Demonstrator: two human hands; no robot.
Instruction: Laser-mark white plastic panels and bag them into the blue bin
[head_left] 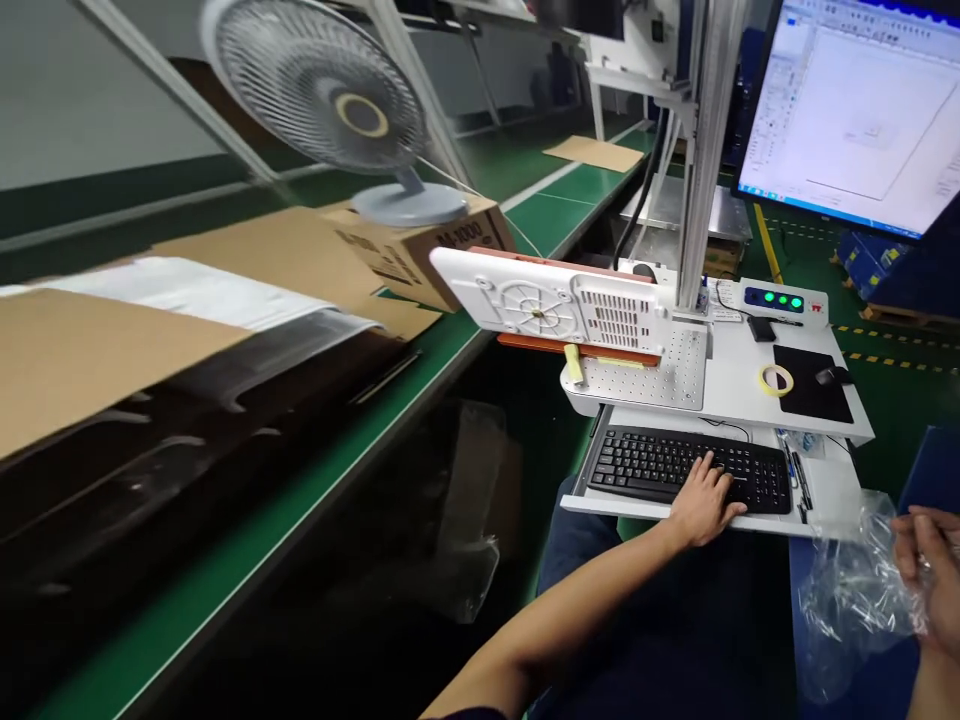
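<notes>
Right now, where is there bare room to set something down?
White desktop: the patch between the perforated metal plate and the yellow tape ring. Green bench: the strip between the brown printed carton and the flat tan cardboard sheet. Crowded: the white lower tray, with black keyboard, left hand and slim pens.

Cropping the right hand (934,575) right of the keyboard (630,462) and the monitor (855,130) above it (lettering (862,38) too small to read), hiding keys beneath the left hand (703,503), blurring cardboard (112,345) leftward.
</notes>
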